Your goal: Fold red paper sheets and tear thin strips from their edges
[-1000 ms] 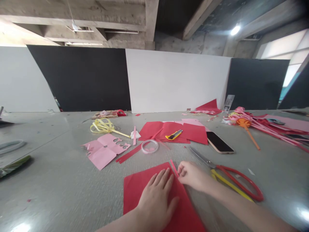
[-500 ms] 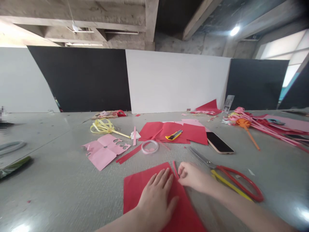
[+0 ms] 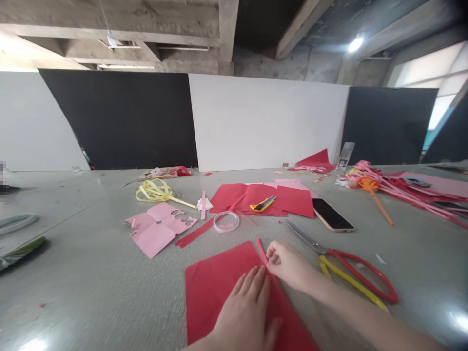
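Observation:
My left hand (image 3: pixel 245 307) lies flat with its fingers stretched out on a sheet of red paper (image 3: pixel 215 278). Close to that sheet's upper right edge, my right hand (image 3: pixel 287 263) is closed on a narrow red paper strip (image 3: pixel 261 249), whose far end sticks out past the fingers. How the strip's near end meets the sheet is hidden by my hands. A pair of scissors (image 3: pixel 365 273) with red and yellow handles rests to the right, partly behind my right forearm, blades pointing away.
Beyond the sheet are a roll of clear tape (image 3: pixel 215 228), more red paper (image 3: pixel 300 202), a yellow utility knife (image 3: pixel 263 204) and a phone (image 3: pixel 333 215). Cut pink paper (image 3: pixel 155 236) and a yellow ribbon shape (image 3: pixel 157 191) lie left. Pink strips (image 3: pixel 398 190) are piled right.
My left hand has slid toward me and slightly right over the red sheet. The sheet has shifted a little left. My right hand, with the strip, has moved slightly left and away.

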Motion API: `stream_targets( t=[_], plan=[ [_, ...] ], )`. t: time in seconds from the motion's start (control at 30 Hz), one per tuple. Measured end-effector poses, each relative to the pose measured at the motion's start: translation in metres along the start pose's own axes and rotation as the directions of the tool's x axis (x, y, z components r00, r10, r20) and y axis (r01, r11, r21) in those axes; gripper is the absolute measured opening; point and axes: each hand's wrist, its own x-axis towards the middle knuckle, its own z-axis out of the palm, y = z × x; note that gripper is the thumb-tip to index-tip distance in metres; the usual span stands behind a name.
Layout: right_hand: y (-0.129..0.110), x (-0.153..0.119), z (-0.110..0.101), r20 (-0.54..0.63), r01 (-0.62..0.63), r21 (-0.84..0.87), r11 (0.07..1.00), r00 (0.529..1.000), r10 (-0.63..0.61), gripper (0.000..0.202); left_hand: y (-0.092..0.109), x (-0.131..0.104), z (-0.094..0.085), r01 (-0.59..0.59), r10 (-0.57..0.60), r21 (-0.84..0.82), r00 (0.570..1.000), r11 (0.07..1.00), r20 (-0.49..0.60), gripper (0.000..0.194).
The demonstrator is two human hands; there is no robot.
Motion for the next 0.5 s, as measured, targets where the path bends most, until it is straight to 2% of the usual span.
stream_targets(
  t=[0.27, 0.5],
  plan=[
    [-0.0052, 0.0004, -0.0018, 0.01, -0.034, -0.001, 0.999, 0.999, 0.034, 0.017, 0.0005, -0.0001, -0.0006, 0.004, -0.004, -0.02, 1.0, 1.0, -0.02, 0.059],
    [-0.0034, -0.0009, -0.0055, 0.011, -0.038, -0.018, 0.999, 0.999, 0.038, 0.013, 0.0013, 0.0, -0.0016, -0.002, 0.002, 0.001, 1.0, 1.0, -0.014, 0.059]
  ],
)
